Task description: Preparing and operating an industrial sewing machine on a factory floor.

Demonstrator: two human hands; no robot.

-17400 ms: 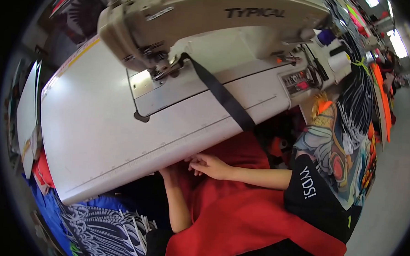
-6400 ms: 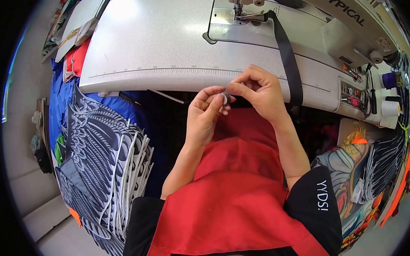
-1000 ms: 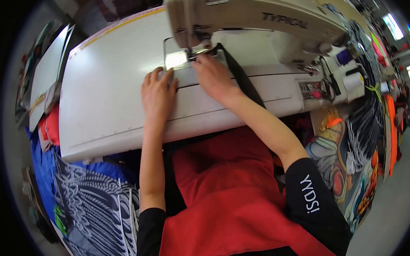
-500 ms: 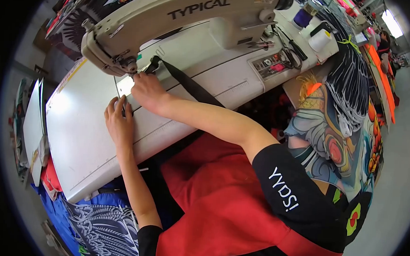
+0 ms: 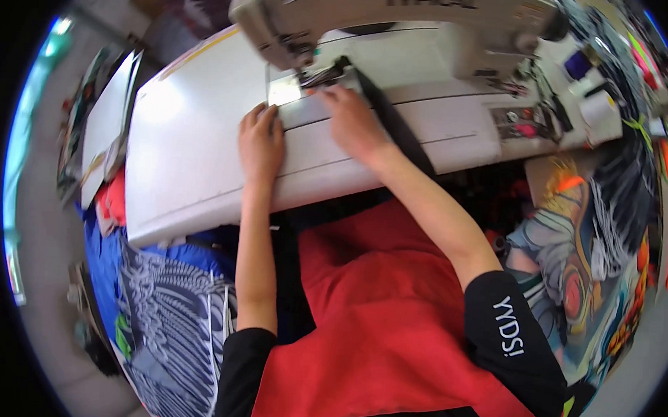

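A beige sewing machine [image 5: 357,12] spans a white sewing table [image 5: 187,150]. My right hand [image 5: 355,126] is at the needle area, just in front of the presser foot [image 5: 304,79]. Its fingertips are drawn together and slightly blurred; what they hold, if anything, is too small to make out. To the left, my left hand [image 5: 262,146] lies on the tabletop with fingers a little apart, holding nothing visible. A black strap [image 5: 390,118] runs from a metal guide [image 5: 328,75] beside the foot, behind my right hand, and over the table's front edge.
A tray of small parts [image 5: 513,123] is set into the table at right, with scissors [image 5: 550,117] by it. White thread [image 5: 599,108] and purple thread [image 5: 579,64] stand beyond. Patterned fabric [image 5: 555,255] hangs at right; more printed fabric [image 5: 170,298] lies at lower left.
The view has swung, so the machine and table sit farther right and higher. My right hand has drawn back slightly from the needle. My left hand stays on the tabletop.
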